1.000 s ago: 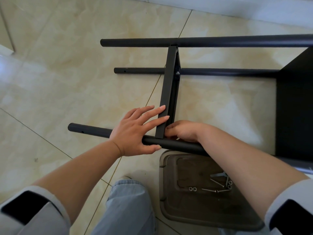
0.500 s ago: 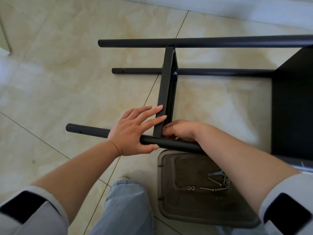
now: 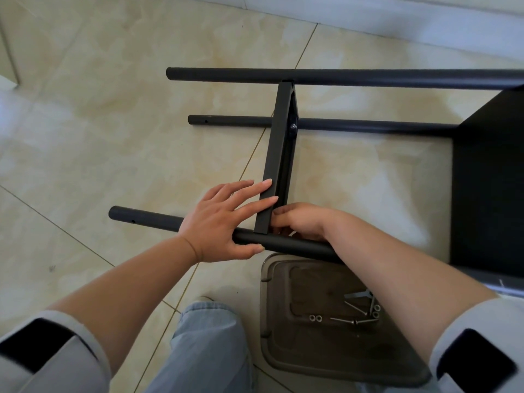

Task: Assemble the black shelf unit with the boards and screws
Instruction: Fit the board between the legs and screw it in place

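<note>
The left hand (image 3: pixel 219 219) lies flat on the near black pole (image 3: pixel 295 245), with its fingers straight and spread, and the fingertips touch the thin black board (image 3: pixel 276 154) that stands on its edge. The thumb lies along the near side of that pole. The right hand (image 3: pixel 302 221) is tucked in just behind the board where it meets the near pole, and its fingers are curled, but I cannot tell what they hold, if anything. The shelf unit lies on its side on the tile floor (image 3: pixel 99 123). I can count three black poles: the near one, a middle pole (image 3: pixel 354 125) and a far pole (image 3: pixel 368 78). The thin board runs from the far pole to the near pole, and one silver screw head (image 3: pixel 292 126) shows on it. One wide black board (image 3: pixel 490 188) is at the right edge of the floor, and the poles reach it. Near the person's knee (image 3: pixel 209 336) sits one brown tray (image 3: pixel 272 350). In the tray lie some long silver screws (image 3: pixel 344 321) and two small rings (image 3: pixel 315 318) side by side, with a few more rings by the arm.
</note>
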